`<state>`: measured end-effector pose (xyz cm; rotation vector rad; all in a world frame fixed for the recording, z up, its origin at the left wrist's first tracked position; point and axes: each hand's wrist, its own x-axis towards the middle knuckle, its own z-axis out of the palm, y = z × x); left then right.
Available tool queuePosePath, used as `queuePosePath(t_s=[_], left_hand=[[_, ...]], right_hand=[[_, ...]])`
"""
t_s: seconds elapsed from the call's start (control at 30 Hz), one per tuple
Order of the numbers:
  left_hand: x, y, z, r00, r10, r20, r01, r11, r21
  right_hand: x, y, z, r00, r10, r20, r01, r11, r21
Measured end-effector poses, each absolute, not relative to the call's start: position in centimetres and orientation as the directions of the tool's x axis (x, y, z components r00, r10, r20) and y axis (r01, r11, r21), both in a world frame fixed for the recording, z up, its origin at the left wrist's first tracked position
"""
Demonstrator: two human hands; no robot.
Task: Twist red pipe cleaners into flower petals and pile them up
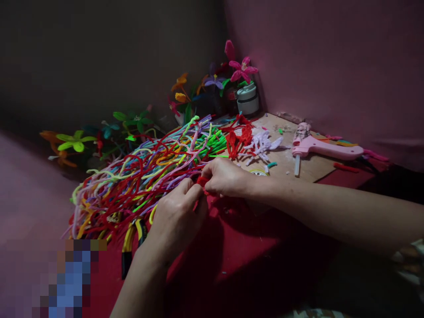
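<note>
Both my hands meet over the near middle of the red table. Between their fingertips is a small red fuzzy piece [202, 180], which looks like bent pipe cleaner. My left hand [180, 210] pinches it from the left, fingers curled and partly hidden. From the right, my right hand [228, 176] closes its thumb and fingers on the same piece. Just behind the hands lies a large heap of coloured pipe cleaners [142, 168]. Shaped red pipe cleaner pieces [239, 139] and pale lilac ones [263, 145] rest on a board beyond my right hand.
A pink glue gun [331, 148] lies on the wooden board [318, 170] at right. Yellow-black pliers [128, 243] are beside my left forearm. Pipe cleaner flowers [77, 141] and a grey lidded jar [247, 100] stand at the back against the walls.
</note>
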<state>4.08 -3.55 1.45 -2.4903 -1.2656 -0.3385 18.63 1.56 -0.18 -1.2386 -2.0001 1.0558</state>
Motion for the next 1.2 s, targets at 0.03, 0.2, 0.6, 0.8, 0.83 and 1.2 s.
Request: queuePosePath(t_s=[0.03, 0.2, 0.6, 0.8, 0.83, 1.2], left_hand=[[4.1, -3.5, 1.5, 0.578, 0.732, 0.361, 0.813, -0.555, -0.176], [4.2, -3.3, 1.1, 0.592, 0.731, 0.339, 0.804, -0.563, -0.191], [4.6, -3.6, 0.3, 0.66, 0.686, 0.305, 0.75, -0.58, -0.318], [4.4, -3.4, 0.9, 0.63, 0.697, 0.343, 0.757, -0.65, -0.069], [4.2, -3.4, 1.1, 0.607, 0.706, 0.366, 0.755, -0.656, 0.014], [3.7, -2.7, 1.5, 0.493, 0.775, 0.395, 0.696, -0.624, 0.356]], right_hand=[[18.7, 1.5, -0.1, -0.42, 0.906, 0.051, 0.477, 0.268, -0.837], [18.7, 1.5, 0.0, -0.408, 0.912, 0.033, 0.491, 0.25, -0.835], [18.6, 1.8, -0.3, -0.423, 0.904, -0.063, 0.419, 0.134, -0.898], [18.8, 2.0, -0.2, -0.394, 0.91, -0.13, 0.194, -0.056, -0.979], [18.8, 1.9, 0.1, -0.392, 0.909, -0.141, 0.153, -0.087, -0.984], [18.9, 1.5, 0.4, -0.453, 0.879, -0.152, 0.034, -0.153, -0.988]])
